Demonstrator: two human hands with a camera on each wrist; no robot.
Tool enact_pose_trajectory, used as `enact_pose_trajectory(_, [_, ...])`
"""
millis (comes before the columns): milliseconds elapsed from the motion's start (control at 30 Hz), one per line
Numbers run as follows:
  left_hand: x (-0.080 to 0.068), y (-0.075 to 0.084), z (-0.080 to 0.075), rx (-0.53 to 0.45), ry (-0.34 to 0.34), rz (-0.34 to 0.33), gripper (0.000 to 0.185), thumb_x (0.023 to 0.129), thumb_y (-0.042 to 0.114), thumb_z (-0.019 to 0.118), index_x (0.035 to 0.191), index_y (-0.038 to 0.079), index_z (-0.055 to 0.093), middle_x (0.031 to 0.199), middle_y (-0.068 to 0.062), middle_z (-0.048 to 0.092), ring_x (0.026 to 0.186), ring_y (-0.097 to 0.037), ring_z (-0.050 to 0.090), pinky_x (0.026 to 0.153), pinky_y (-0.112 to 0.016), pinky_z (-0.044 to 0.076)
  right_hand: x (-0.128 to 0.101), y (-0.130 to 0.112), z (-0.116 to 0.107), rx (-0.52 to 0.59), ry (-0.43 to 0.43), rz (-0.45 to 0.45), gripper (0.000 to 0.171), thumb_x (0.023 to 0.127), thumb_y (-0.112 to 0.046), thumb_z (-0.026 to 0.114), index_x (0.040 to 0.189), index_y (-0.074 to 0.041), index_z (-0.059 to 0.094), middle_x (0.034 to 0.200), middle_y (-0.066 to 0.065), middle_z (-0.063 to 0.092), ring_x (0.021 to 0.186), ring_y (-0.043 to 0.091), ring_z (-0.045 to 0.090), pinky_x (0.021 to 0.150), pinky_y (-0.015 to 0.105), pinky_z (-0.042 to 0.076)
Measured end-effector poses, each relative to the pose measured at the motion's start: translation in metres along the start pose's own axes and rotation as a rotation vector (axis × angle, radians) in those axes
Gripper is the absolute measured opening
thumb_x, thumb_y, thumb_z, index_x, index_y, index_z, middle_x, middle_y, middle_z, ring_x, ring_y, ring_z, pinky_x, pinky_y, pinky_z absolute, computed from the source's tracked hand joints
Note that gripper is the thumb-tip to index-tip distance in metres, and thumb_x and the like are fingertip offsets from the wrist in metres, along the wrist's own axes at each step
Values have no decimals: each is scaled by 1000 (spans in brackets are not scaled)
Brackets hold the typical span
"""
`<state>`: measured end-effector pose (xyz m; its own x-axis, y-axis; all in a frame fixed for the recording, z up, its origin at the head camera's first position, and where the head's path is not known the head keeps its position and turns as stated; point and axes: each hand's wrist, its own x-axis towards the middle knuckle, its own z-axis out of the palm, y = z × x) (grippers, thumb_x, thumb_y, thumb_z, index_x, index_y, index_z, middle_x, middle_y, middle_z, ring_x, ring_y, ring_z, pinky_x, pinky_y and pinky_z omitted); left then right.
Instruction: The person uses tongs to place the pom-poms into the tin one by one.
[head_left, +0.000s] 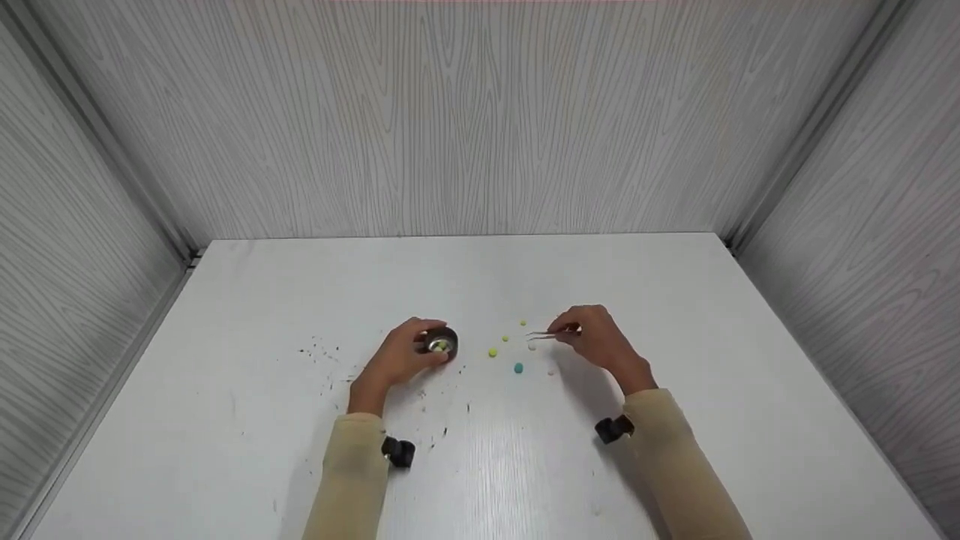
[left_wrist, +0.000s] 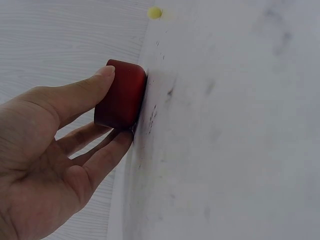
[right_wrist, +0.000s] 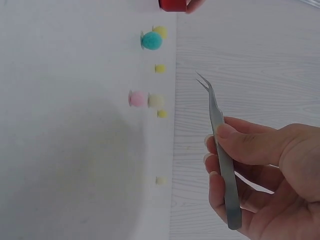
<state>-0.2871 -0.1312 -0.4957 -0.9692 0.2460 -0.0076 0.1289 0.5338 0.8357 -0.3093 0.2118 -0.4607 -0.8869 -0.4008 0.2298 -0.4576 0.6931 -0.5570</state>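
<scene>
My left hand (head_left: 397, 356) (left_wrist: 45, 150) grips a small round red cup (head_left: 454, 346) (left_wrist: 122, 95) between thumb and fingers, with the cup standing on the table. A few yellowish balls (head_left: 441, 345) lie inside it. Held in my right hand (head_left: 600, 341) (right_wrist: 270, 165) are metal tweezers (head_left: 541, 334) (right_wrist: 228, 180) with bent tips. The tips are slightly apart with nothing between them, above the table near the loose balls. Among these are a teal ball (head_left: 518, 368) (right_wrist: 152, 41), a pink ball (head_left: 551, 373) (right_wrist: 137, 99), a pale ball (head_left: 532, 347) and several yellow balls (head_left: 493, 352) (right_wrist: 160, 68).
The white table (head_left: 247, 300) has dark specks (head_left: 319, 352) scattered to the left of and below the cup. Grey wood-grain panels (head_left: 465, 120) enclose it at the back and on both sides.
</scene>
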Motion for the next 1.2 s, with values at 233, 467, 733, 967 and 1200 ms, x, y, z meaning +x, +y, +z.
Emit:
enact_pose_trajectory(233, [0, -1, 1, -18, 7, -3, 56, 93, 11, 77, 146, 10, 58, 141, -17, 58, 137, -41, 56, 116, -54, 46, -1, 2, -1, -4, -16, 29, 19, 89, 8, 73, 99, -5, 82, 98, 13, 78, 90, 25, 71, 82, 41, 59])
enact_pose_trajectory(467, [-1, 0, 2, -41, 9, -23, 56, 94, 11, 76, 146, 12, 57, 141, -16, 58, 138, -41, 55, 115, -53, 47, -1, 4, -1, -15, -20, 37, 18, 88, 8, 73, 97, -4, 82, 97, 13, 78, 86, 23, 68, 78, 36, 56])
enact_pose_trajectory(733, [-2, 0, 2, -45, 16, -19, 56, 94, 10, 76, 146, 11, 57, 143, -17, 57, 138, -41, 55, 115, -53, 47, -1, 8, 0, -46, -17, 34, 17, 88, 8, 73, 97, -3, 82, 97, 13, 79, 85, 22, 67, 78, 36, 55])
enact_pose_trajectory(967, [-1, 0, 1, -38, 13, -15, 55, 94, 10, 76, 146, 10, 57, 141, -17, 57, 138, -42, 55, 115, -54, 47, -1, 12, 2, -56, -20, 52, 18, 88, 8, 73, 98, -4, 82, 97, 13, 78, 85, 21, 65, 78, 34, 53])
enact_pose_trajectory(1200, [-1, -1, 1, -26, 11, -4, 55, 94, 10, 76, 145, 10, 57, 141, -18, 57, 138, -43, 54, 116, -54, 46, -1, 13, 4, -46, -27, 80, 19, 89, 8, 72, 99, -4, 82, 100, 13, 78, 87, 22, 65, 80, 36, 54])
